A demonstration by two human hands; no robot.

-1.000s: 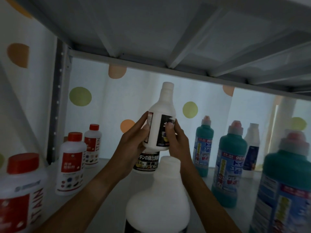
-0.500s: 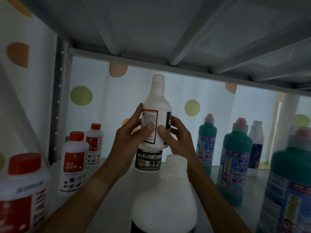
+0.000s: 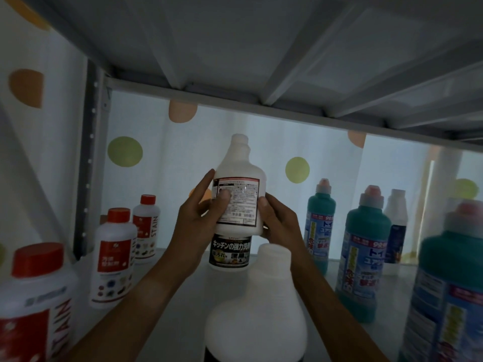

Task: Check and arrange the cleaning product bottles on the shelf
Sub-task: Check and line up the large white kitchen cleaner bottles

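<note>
Two hands, the left hand and right hand, are clamped on a white bottle, held above the shelf with its fine-print label turned forward, apparently for checking.

Lighting: dim overall; my view is backlit by the pale dotted curtain at centre, the brightest area. Underside of the upper shelf: grey, in shade. My forearms at the lower frame: dark, nearly silhouetted. Glare: a small shine on the back label of the white bottle I hold. Focus: the nearest white bottle, bottom centre, is soft; the teal bottle at the right edge is blurred. Distortion: wide-angle bending of shelf lines toward the edges.
</note>
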